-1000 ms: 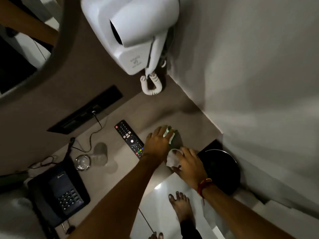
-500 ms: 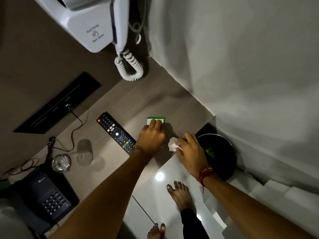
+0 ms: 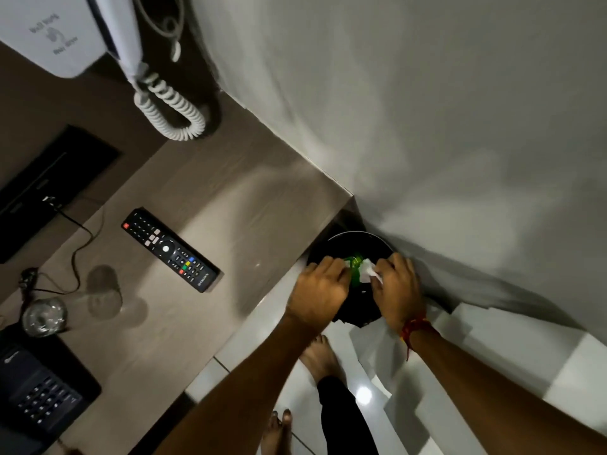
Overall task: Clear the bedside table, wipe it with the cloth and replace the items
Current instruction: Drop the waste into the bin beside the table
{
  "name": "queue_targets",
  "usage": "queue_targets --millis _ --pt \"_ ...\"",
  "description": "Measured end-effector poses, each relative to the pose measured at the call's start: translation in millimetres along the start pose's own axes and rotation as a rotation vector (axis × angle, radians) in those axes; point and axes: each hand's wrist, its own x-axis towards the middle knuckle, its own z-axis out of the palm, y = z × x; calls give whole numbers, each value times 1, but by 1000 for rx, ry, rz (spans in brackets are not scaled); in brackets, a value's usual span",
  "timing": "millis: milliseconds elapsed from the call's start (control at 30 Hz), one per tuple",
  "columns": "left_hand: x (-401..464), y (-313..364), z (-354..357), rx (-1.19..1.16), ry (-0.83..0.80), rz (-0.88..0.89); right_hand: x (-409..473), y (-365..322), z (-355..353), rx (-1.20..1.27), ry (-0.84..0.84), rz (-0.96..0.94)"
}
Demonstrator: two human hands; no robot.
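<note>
Both my hands hover over a round black bin on the floor at the bedside table's right end. My left hand pinches a small green packet at its fingertips, above the bin's mouth. My right hand is closed on a white crumpled wad, cloth or tissue, right beside the packet. A black remote lies on the table's middle. A clear glass and a dark telephone stand at its left end.
A white wall hair dryer with a coiled cord hangs above the table. A black socket panel has a thin cable running down onto the table. The grey wall borders the bin. My bare foot stands on the white floor tiles.
My left hand took the green packet off the table's right end and carried it right, over the bin. My right hand moved right with the white wad. The view tilted down.
</note>
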Motion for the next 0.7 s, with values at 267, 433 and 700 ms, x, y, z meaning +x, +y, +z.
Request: queue_targets --millis 267,433,700 --pt "-21 2 24 105 -200 -52 -4 12 3 -180 -124 -17" --pt "-47 -8 8 93 -63 -184 -15 -8 -8 -155 -97 -61" --pt "-99 -56 -52 -110 59 -766 -4 -130 -42 -59 -29 -355"
